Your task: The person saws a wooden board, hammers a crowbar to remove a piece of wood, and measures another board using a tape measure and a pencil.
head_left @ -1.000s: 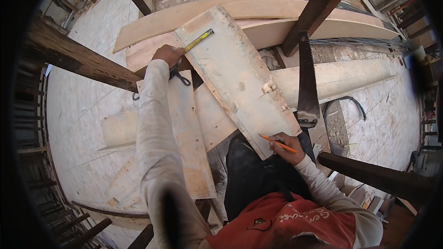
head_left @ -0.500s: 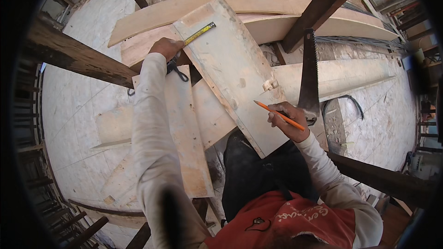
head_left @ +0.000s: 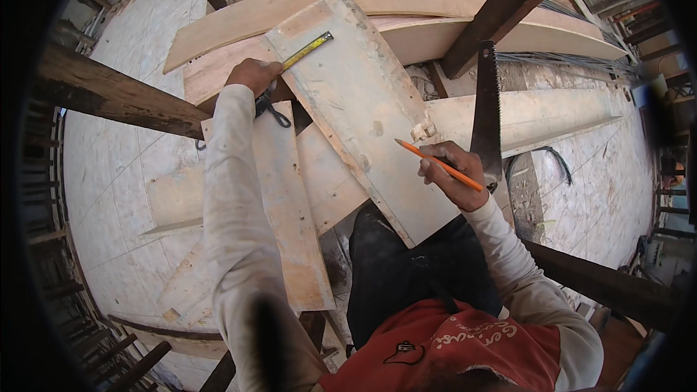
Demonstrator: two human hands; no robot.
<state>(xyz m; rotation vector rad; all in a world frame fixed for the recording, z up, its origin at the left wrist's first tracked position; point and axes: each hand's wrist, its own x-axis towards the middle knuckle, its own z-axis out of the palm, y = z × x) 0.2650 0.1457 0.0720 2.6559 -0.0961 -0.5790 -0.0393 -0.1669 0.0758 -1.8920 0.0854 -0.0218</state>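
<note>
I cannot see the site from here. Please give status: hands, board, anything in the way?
Left hand holds tape measure on board. Right hand holds orange pencil. Handsaw beside right hand.

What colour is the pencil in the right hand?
Orange. The pencil in the right hand shows clearly in the head view.

Pale plywood floor (head_left: 123, 174) carries stacked planks (head_left: 290, 196); white board (head_left: 363, 109) lies slanted across top (handsaw (head_left: 485, 112) beside it), dark beams (head_left: 116, 94) crossing above.
</note>
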